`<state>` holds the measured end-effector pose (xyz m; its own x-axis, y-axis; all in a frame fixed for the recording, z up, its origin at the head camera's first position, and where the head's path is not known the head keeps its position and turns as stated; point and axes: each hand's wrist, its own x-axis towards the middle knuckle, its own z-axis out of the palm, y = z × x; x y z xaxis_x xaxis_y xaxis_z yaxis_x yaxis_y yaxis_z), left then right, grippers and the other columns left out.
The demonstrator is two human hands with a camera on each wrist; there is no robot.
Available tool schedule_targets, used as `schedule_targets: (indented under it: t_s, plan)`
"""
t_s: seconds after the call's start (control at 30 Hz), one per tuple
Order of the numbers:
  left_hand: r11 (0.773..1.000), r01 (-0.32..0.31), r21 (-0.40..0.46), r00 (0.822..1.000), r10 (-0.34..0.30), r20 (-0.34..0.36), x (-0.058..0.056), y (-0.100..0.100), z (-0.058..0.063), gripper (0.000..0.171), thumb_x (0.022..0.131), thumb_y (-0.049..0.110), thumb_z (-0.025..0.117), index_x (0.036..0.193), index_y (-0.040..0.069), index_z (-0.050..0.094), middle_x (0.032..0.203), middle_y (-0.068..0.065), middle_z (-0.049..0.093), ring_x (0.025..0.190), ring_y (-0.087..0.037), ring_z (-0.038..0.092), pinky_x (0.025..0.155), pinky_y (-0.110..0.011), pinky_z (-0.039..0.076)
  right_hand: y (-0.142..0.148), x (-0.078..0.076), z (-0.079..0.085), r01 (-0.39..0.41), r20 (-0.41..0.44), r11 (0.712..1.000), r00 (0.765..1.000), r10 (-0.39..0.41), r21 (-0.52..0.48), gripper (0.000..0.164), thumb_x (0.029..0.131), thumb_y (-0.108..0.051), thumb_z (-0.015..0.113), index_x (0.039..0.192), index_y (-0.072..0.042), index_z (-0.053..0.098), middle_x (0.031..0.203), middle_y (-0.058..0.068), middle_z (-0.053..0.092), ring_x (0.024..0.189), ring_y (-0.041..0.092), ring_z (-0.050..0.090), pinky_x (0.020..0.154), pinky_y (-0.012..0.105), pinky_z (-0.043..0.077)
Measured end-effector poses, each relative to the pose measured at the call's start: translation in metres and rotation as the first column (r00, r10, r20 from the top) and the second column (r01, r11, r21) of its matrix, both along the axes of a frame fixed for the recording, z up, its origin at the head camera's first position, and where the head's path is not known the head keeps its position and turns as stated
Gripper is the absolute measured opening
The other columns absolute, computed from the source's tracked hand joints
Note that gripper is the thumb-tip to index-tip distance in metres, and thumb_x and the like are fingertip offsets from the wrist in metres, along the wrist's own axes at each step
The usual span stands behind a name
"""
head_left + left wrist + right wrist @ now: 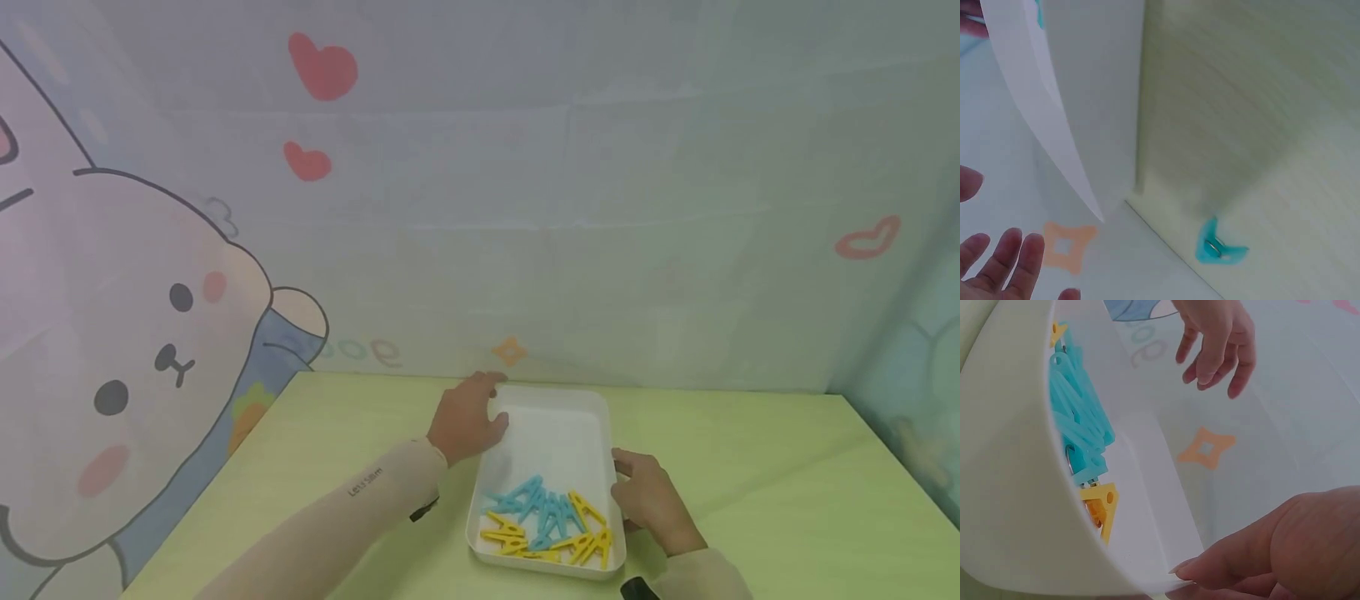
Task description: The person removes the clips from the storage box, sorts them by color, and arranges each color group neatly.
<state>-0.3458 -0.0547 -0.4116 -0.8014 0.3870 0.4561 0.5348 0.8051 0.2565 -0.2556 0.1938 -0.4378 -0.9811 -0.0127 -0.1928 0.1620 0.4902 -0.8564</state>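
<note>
A white tray (555, 433) lies on the table, with blue clothespins (1079, 400) and yellow clothespins (1108, 503) gathered at its near end. My right hand (651, 493) pinches the tray's right rim between thumb and fingers, as the right wrist view shows. Over the far left corner of the tray is my left hand (467, 423), its fingers loosely spread and holding nothing. Outside the tray, a single blue clothespin (1215, 248) rests on the table by the back edge in the left wrist view; in the head view the left hand hides it.
The pale green table (750, 475) extends to both sides of the tray. Right behind its back edge hangs a cloth backdrop (600, 208) printed with hearts and a large cartoon rabbit (142, 333) on the left.
</note>
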Motion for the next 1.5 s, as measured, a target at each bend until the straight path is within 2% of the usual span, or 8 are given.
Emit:
schedule_targets:
  t_s: [0.13, 0.23, 0.3, 0.5, 0.73, 0.93, 1.3, 1.5]
  plan:
    - [0.996, 0.086, -0.028, 0.991, -0.083, 0.105, 0.013, 0.009, 0.002, 0.046, 0.079, 0.023, 0.060, 0.123, 0.013, 0.052, 0.100, -0.003, 0.059, 0.082, -0.013, 0.057, 0.063, -0.030, 0.045, -0.001, -0.001, 0.001, -0.003, 0.005, 1.000, 1.000, 0.003, 0.005, 0.055, 0.079, 0.007, 0.041, 0.134, 0.010, 0.033, 0.133, 0.030, 0.036, 0.097, 0.036, 0.057, 0.054, 0.035, 0.052]
    - [0.988, 0.134, -0.080, 0.969, -0.114, 0.218, 0.022, 0.015, 0.002, 0.045, 0.079, 0.022, 0.062, 0.123, 0.013, 0.052, 0.099, -0.002, 0.059, 0.080, -0.012, 0.055, 0.063, -0.026, 0.045, -0.001, -0.002, 0.001, -0.005, 0.010, 1.000, 1.000, 0.005, 0.003, 0.057, 0.079, 0.007, 0.041, 0.134, 0.010, 0.032, 0.133, 0.030, 0.035, 0.098, 0.036, 0.056, 0.054, 0.035, 0.052]
    - [0.975, 0.164, -0.152, 0.954, -0.117, 0.275, 0.026, 0.019, 0.002, 0.043, 0.079, 0.022, 0.063, 0.120, 0.014, 0.054, 0.096, -0.001, 0.059, 0.079, -0.011, 0.055, 0.062, -0.026, 0.045, -0.002, -0.003, 0.000, -0.004, 0.012, 1.000, 1.000, 0.004, -0.001, 0.057, 0.078, 0.007, 0.042, 0.135, 0.010, 0.031, 0.134, 0.030, 0.035, 0.098, 0.036, 0.056, 0.054, 0.036, 0.052]
    - [0.908, 0.206, -0.365, 0.926, -0.060, 0.374, 0.034, 0.028, -0.008, 0.034, 0.077, 0.025, 0.065, 0.111, 0.021, 0.060, 0.094, 0.006, 0.058, 0.079, -0.008, 0.052, 0.067, -0.027, 0.045, -0.003, -0.003, -0.001, -0.002, 0.016, 1.000, 1.000, 0.002, -0.009, 0.058, 0.078, 0.007, 0.041, 0.135, 0.009, 0.031, 0.134, 0.029, 0.035, 0.098, 0.037, 0.056, 0.054, 0.036, 0.052]
    - [0.861, 0.211, -0.463, 0.912, -0.002, 0.411, 0.042, 0.034, -0.016, 0.035, 0.075, 0.028, 0.068, 0.110, 0.024, 0.061, 0.100, 0.008, 0.060, 0.086, -0.008, 0.053, 0.076, -0.031, 0.045, -0.004, -0.002, -0.001, -0.010, 0.012, 1.000, 1.000, 0.010, -0.001, 0.056, 0.079, 0.007, 0.041, 0.134, 0.009, 0.032, 0.133, 0.030, 0.035, 0.100, 0.040, 0.055, 0.054, 0.036, 0.052]
    - [0.860, 0.214, -0.464, 0.906, 0.004, 0.424, 0.043, 0.038, -0.019, 0.038, 0.074, 0.027, 0.068, 0.110, 0.026, 0.060, 0.097, 0.010, 0.060, 0.080, -0.008, 0.052, 0.074, -0.033, 0.045, -0.004, -0.002, -0.001, -0.011, 0.006, 1.000, 1.000, 0.011, 0.020, 0.056, 0.078, 0.007, 0.042, 0.134, 0.010, 0.033, 0.133, 0.030, 0.035, 0.098, 0.037, 0.056, 0.055, 0.036, 0.052]
    - [0.851, 0.192, -0.489, 0.917, 0.022, 0.398, 0.042, 0.044, -0.025, 0.037, 0.072, 0.028, 0.070, 0.108, 0.029, 0.062, 0.089, 0.012, 0.060, 0.070, -0.008, 0.050, 0.067, -0.032, 0.045, -0.003, -0.001, 0.000, -0.011, 0.006, 0.998, 1.000, 0.010, 0.059, 0.055, 0.080, 0.005, 0.044, 0.134, 0.010, 0.033, 0.133, 0.030, 0.036, 0.093, 0.033, 0.058, 0.054, 0.035, 0.051]
    - [0.891, 0.148, -0.430, 0.912, 0.045, 0.407, 0.042, 0.043, -0.018, 0.043, 0.070, 0.028, 0.071, 0.112, 0.029, 0.060, 0.103, 0.009, 0.061, 0.084, -0.010, 0.055, 0.075, -0.034, 0.046, -0.002, 0.000, 0.000, -0.010, 0.004, 0.997, 1.000, 0.010, 0.073, 0.054, 0.082, 0.005, 0.044, 0.134, 0.010, 0.032, 0.133, 0.029, 0.036, 0.092, 0.031, 0.058, 0.055, 0.034, 0.051]
